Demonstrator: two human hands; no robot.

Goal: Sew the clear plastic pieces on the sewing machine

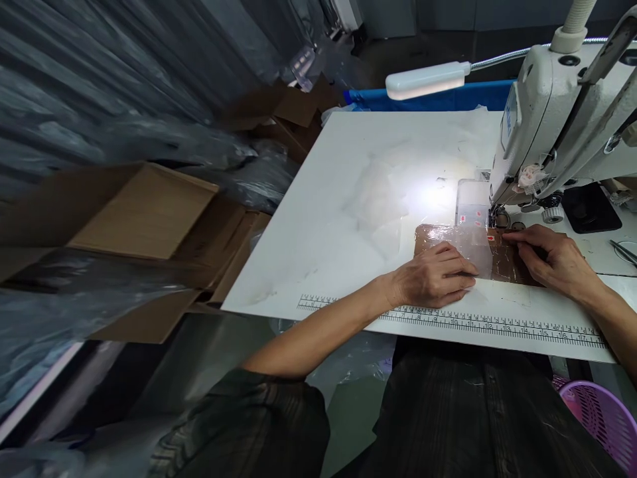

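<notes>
A brown sheet (508, 261) lies flat on the white table in front of the sewing machine's needle area. Over its middle is a strip of clear plastic (472, 247) with small red arrow marks, reaching back past the presser foot. My left hand (438, 273) rests on the left part of the brown sheet and plastic, its fingers slightly bent and lying on top. On the right part lies my right hand (552, 255), index finger stretched toward the needle area and thumb apart from it. Its other fingers are partly hidden.
The sewing machine (530, 126) stands at the right, with a white lamp (426, 81) beside it. A printed ruler (462, 323) runs along the table's (338, 172) front edge. Cardboard boxes (144, 212) sit left; a purple basket (597, 415) is below right. A dark phone-like object (591, 207) lies behind my right hand.
</notes>
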